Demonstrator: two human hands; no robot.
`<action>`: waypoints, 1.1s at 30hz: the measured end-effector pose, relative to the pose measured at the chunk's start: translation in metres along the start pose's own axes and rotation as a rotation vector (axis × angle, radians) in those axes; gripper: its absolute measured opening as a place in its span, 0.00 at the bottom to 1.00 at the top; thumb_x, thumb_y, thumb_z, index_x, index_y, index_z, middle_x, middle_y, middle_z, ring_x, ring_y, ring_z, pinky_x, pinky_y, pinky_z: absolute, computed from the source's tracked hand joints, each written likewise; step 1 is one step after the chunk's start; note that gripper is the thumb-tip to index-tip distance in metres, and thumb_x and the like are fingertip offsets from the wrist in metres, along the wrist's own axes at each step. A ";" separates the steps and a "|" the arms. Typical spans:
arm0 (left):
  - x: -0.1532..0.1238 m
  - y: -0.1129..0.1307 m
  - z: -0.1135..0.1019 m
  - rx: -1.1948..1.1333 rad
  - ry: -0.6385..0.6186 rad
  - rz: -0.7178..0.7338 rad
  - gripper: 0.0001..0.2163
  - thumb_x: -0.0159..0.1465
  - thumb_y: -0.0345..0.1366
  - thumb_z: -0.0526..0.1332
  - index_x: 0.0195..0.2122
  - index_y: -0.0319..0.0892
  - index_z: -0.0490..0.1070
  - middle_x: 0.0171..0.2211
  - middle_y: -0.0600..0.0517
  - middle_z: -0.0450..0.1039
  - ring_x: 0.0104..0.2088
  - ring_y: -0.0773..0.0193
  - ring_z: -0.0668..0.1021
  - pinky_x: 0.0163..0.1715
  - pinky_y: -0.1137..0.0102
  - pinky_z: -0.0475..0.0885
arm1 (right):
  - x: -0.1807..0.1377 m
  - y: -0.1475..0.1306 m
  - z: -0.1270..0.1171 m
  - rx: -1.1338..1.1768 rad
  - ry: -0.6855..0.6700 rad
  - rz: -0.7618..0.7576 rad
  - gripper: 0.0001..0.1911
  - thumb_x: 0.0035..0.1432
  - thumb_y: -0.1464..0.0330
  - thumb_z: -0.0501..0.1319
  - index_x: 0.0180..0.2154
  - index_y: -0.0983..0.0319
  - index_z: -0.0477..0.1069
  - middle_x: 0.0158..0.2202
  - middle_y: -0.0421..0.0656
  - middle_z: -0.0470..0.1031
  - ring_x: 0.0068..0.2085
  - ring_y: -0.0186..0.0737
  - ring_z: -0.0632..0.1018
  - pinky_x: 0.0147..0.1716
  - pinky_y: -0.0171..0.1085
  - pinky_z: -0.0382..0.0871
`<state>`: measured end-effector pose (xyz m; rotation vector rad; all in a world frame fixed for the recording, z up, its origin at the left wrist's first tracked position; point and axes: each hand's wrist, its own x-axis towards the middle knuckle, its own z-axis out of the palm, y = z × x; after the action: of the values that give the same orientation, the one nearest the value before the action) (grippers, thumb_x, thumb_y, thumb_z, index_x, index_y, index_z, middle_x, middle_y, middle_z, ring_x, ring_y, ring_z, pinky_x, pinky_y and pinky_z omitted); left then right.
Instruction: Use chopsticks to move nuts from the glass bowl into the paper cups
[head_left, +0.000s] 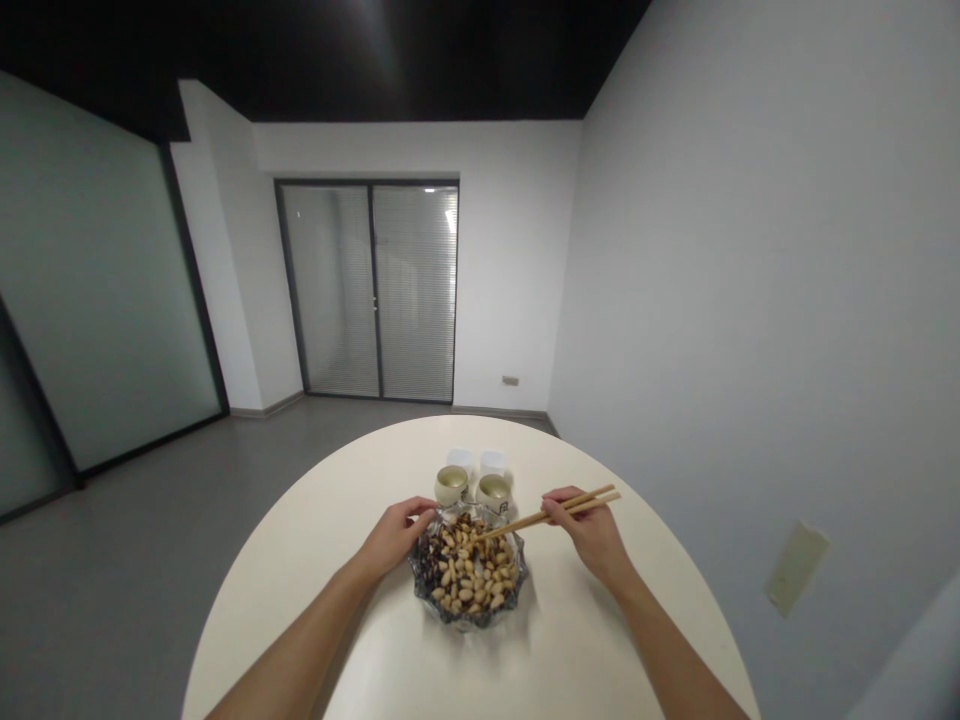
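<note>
A clear glass bowl [471, 622] with a scalloped rim stands on the table, filled with pale pistachios [459, 590] and dark seeds [429, 562] lying mostly toward its left and back. My left hand [397, 535] is at the bowl's back-left rim, fingers and thumb bent on the edge. In my right hand [589, 525] is a pair of wooden chopsticks [529, 520], slanting down to the left. Their tips reach in among the nuts near the bowl's middle; whether they pinch a nut is too small to tell.
Just behind the bowl stand two small greenish cups [451, 484], side by side. Two white, translucent dishes or containers [493, 462] are set beyond them. The round cream table [300, 560] has its right edge close to a white wall [750, 300].
</note>
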<state>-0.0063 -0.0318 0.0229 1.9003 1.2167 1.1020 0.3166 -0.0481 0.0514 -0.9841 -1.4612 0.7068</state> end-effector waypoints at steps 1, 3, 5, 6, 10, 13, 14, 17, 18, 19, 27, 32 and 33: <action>0.000 0.000 0.000 -0.001 0.002 0.002 0.15 0.64 0.43 0.57 0.43 0.40 0.78 0.43 0.46 0.81 0.44 0.54 0.79 0.45 0.64 0.73 | 0.000 0.001 -0.001 0.001 0.010 -0.005 0.20 0.50 0.52 0.69 0.32 0.63 0.78 0.27 0.46 0.79 0.29 0.42 0.79 0.30 0.40 0.76; 0.000 -0.001 0.000 -0.005 0.004 0.005 0.15 0.64 0.44 0.57 0.43 0.40 0.78 0.43 0.46 0.81 0.44 0.54 0.79 0.45 0.64 0.73 | 0.001 0.003 -0.001 -0.002 0.029 -0.018 0.19 0.50 0.52 0.69 0.33 0.63 0.78 0.28 0.46 0.79 0.29 0.43 0.79 0.31 0.41 0.77; 0.000 -0.002 0.000 -0.010 0.002 0.010 0.15 0.64 0.44 0.57 0.43 0.40 0.78 0.43 0.46 0.81 0.44 0.54 0.79 0.45 0.64 0.73 | 0.002 0.004 -0.002 -0.006 0.052 -0.033 0.19 0.51 0.52 0.69 0.33 0.63 0.78 0.28 0.46 0.79 0.29 0.43 0.79 0.31 0.41 0.77; -0.001 -0.002 0.000 -0.011 0.001 0.011 0.15 0.64 0.44 0.57 0.43 0.40 0.78 0.43 0.46 0.81 0.44 0.54 0.79 0.45 0.64 0.73 | 0.002 0.004 -0.002 -0.007 0.067 -0.040 0.19 0.51 0.52 0.69 0.32 0.63 0.78 0.28 0.46 0.79 0.29 0.42 0.79 0.31 0.41 0.77; -0.002 -0.001 0.001 -0.009 0.001 0.008 0.15 0.64 0.44 0.57 0.43 0.41 0.78 0.43 0.46 0.81 0.45 0.54 0.79 0.46 0.64 0.73 | 0.003 0.001 -0.001 0.014 0.128 -0.052 0.20 0.49 0.52 0.70 0.32 0.63 0.78 0.30 0.46 0.79 0.30 0.43 0.79 0.31 0.42 0.78; -0.002 -0.001 0.001 -0.011 0.001 0.006 0.15 0.64 0.44 0.57 0.43 0.41 0.78 0.43 0.46 0.81 0.45 0.54 0.79 0.45 0.64 0.73 | 0.003 -0.001 -0.002 0.035 0.157 -0.040 0.21 0.48 0.51 0.70 0.32 0.63 0.79 0.30 0.47 0.79 0.31 0.43 0.79 0.32 0.43 0.80; -0.002 -0.001 0.001 -0.013 0.002 0.006 0.15 0.64 0.44 0.57 0.43 0.41 0.78 0.43 0.47 0.81 0.45 0.54 0.79 0.45 0.65 0.73 | 0.003 -0.002 -0.002 0.042 0.166 -0.034 0.21 0.47 0.51 0.71 0.31 0.63 0.79 0.30 0.46 0.79 0.31 0.43 0.79 0.32 0.43 0.80; -0.001 -0.002 0.001 -0.016 -0.002 0.007 0.15 0.64 0.44 0.57 0.43 0.41 0.78 0.44 0.47 0.81 0.45 0.54 0.79 0.46 0.64 0.73 | 0.004 -0.002 -0.002 0.064 0.189 -0.020 0.22 0.46 0.51 0.71 0.31 0.63 0.79 0.30 0.46 0.79 0.31 0.44 0.80 0.33 0.44 0.81; -0.001 -0.003 0.000 -0.015 -0.003 0.007 0.15 0.64 0.44 0.57 0.44 0.41 0.78 0.44 0.46 0.81 0.45 0.54 0.79 0.46 0.64 0.73 | 0.004 -0.002 -0.002 0.070 0.193 -0.019 0.22 0.46 0.51 0.71 0.31 0.63 0.79 0.30 0.46 0.79 0.31 0.44 0.80 0.33 0.44 0.81; -0.001 -0.003 0.000 -0.015 -0.005 0.006 0.15 0.64 0.44 0.57 0.44 0.41 0.78 0.44 0.46 0.81 0.45 0.54 0.79 0.46 0.64 0.73 | 0.004 -0.001 -0.002 0.073 0.197 -0.020 0.21 0.45 0.51 0.72 0.32 0.63 0.79 0.31 0.46 0.79 0.31 0.44 0.80 0.33 0.44 0.81; -0.002 -0.003 -0.001 -0.016 -0.005 0.003 0.16 0.64 0.45 0.57 0.44 0.40 0.77 0.43 0.46 0.81 0.45 0.55 0.79 0.46 0.64 0.73 | 0.003 -0.003 -0.001 0.083 0.223 -0.042 0.20 0.48 0.52 0.71 0.33 0.63 0.79 0.31 0.46 0.79 0.33 0.44 0.80 0.36 0.46 0.82; -0.003 -0.001 -0.001 -0.024 0.003 0.003 0.16 0.64 0.45 0.57 0.43 0.41 0.78 0.43 0.47 0.81 0.44 0.54 0.79 0.47 0.64 0.73 | 0.003 -0.003 -0.002 0.076 0.250 -0.032 0.21 0.48 0.52 0.71 0.33 0.63 0.79 0.32 0.47 0.80 0.33 0.45 0.80 0.37 0.48 0.81; -0.003 0.000 -0.001 -0.030 0.002 0.003 0.16 0.64 0.45 0.57 0.43 0.41 0.78 0.43 0.47 0.81 0.44 0.54 0.79 0.47 0.64 0.73 | 0.003 -0.003 -0.002 0.072 0.250 -0.030 0.21 0.48 0.51 0.71 0.33 0.63 0.79 0.32 0.47 0.80 0.33 0.45 0.80 0.38 0.48 0.81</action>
<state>-0.0081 -0.0346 0.0222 1.8791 1.1928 1.1181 0.3178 -0.0470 0.0555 -0.9565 -1.2221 0.5882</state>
